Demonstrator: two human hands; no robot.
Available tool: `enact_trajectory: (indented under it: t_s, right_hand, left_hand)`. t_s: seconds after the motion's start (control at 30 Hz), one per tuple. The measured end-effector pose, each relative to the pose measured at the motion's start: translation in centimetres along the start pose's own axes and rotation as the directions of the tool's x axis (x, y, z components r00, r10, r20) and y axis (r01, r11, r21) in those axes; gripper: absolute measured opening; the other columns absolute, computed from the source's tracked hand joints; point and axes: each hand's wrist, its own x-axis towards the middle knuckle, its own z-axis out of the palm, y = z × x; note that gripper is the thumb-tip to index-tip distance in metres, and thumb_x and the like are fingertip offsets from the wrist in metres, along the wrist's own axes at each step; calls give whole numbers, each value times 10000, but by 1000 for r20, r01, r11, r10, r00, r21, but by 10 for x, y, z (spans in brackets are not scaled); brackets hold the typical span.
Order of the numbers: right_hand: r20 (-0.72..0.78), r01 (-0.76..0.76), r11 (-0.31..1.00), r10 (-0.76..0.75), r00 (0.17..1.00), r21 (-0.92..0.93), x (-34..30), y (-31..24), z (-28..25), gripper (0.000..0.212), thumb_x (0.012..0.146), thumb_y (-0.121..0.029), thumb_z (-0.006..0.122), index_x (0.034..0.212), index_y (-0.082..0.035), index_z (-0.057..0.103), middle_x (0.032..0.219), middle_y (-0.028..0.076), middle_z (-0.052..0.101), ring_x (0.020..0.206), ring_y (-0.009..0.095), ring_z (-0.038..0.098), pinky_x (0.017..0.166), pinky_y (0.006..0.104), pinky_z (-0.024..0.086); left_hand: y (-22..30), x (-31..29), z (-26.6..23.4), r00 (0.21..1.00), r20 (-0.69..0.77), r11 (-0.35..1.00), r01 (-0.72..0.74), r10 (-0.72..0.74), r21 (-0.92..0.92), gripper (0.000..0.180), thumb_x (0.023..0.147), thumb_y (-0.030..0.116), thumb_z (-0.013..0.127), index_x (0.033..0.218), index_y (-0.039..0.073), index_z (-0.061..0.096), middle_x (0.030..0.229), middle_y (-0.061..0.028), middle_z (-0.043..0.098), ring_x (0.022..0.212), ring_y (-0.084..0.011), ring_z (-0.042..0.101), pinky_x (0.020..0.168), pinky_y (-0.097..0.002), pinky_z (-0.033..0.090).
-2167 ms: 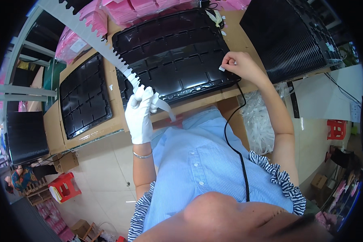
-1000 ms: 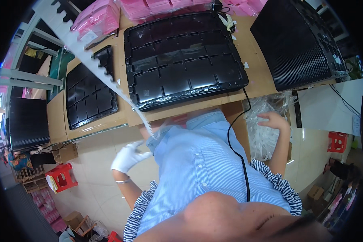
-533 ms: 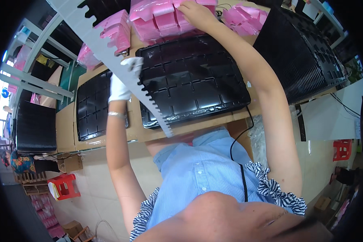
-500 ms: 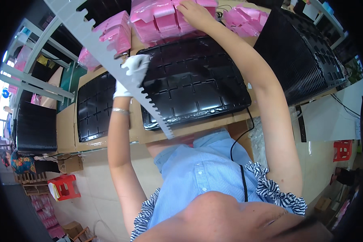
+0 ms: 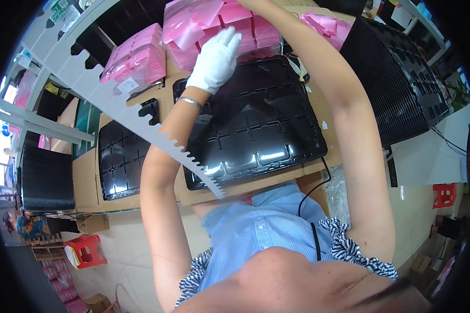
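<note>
White-gloved left hand (image 5: pixel 214 63): raised at 11 o'clock from the central black tray, in front of the large pink bundle (image 5: pixel 193 23); fingers straight and held close together, aimed toward 1 o'clock. Thumb hidden; whether the fingertips touch or grip the pink material cannot be told. Silver bracelet (image 5: pixel 191 101) at the wrist.

Bare right hand (image 5: pixel 251 3): at 12 o'clock, over the far part of the same bundle, largely cut off by the upper edge; state of its fingers cannot be told.

Large pink bundle: 11 o'clock, partly in clear plastic, divided into blocks.

Central black tray (image 5: pixel 261 128): ribbed, glossy, lying flat on cardboard.

Pale toothed strip (image 5: pixel 112 107): slants from 10 o'clock to 7 o'clock, crossing in front of the left forearm.

Smaller pink bundle (image 5: pixel 140 55): 10 o'clock. Further pink pieces (image 5: pixel 326 26): 1 o'clock.

Second black tray (image 5: pixel 121 148): between 8 and 9 o'clock.

Stacked black trays (image 5: pixel 384 86): between 2 and 3 o'clock.

Black cable (image 5: pixel 317 190): 5 o'clock.

Red stool (image 5: pixel 91 253): 8 o'clock, on the floor.
</note>
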Motion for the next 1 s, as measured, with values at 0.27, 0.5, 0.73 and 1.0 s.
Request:
enact_trajectory:
  t_s: [0.27, 0.5, 0.73, 1.0]
  right_hand:
    - [-103, 429, 864, -468, 878, -265, -60, -34, -9, 156, 796, -146, 651, 919, -51, 660, 933, 123, 665, 897, 283, 630, 796, 364, 503]
    - [119, 570, 808, -557, 822, -151, -156, -79, -38, 181, 766, -198, 698, 899, -79, 670, 1053, 79, 635, 1005, 268, 603, 863, 395, 487]
    - [141, -709, 475, 771, 620, 521, -192, -26, -20, 840, 786, -418, 741, 1365, 21, 319, 1329, 182, 408, 1186, 282, 450, 984, 401, 397]
    - [519, -704, 116, 595, 614, 700, -208, -46, -66, 289, 866, -167, 672, 1100, -2, 638, 1042, 55, 668, 926, 106, 633, 828, 229, 488]
  left_hand:
    - [-53, 22, 21, 985, 38, 902, 136, -166, 411, 471, 810, 155, 545, 1263, 34, 510, 1123, -204, 615, 1047, -366, 583, 966, -476, 402]
    - [-35, 5, 17, 888, 382, 932, 122, -256, 341, 522, 788, 206, 592, 1275, 35, 515, 884, -141, 673, 822, -305, 636, 735, -422, 494]
    - [-17, -5, -30, 922, 314, 886, 60, -225, 459, 549, 848, 185, 549, 1358, 15, 433, 1004, -135, 653, 934, -295, 613, 797, -396, 488]
    - [-44, -111, -79, 564, 419, -265, 337, -711, -903, 531, 979, 368, 432, 1361, -1, 421, 1328, -153, 512, 1195, -271, 512, 995, -365, 420]
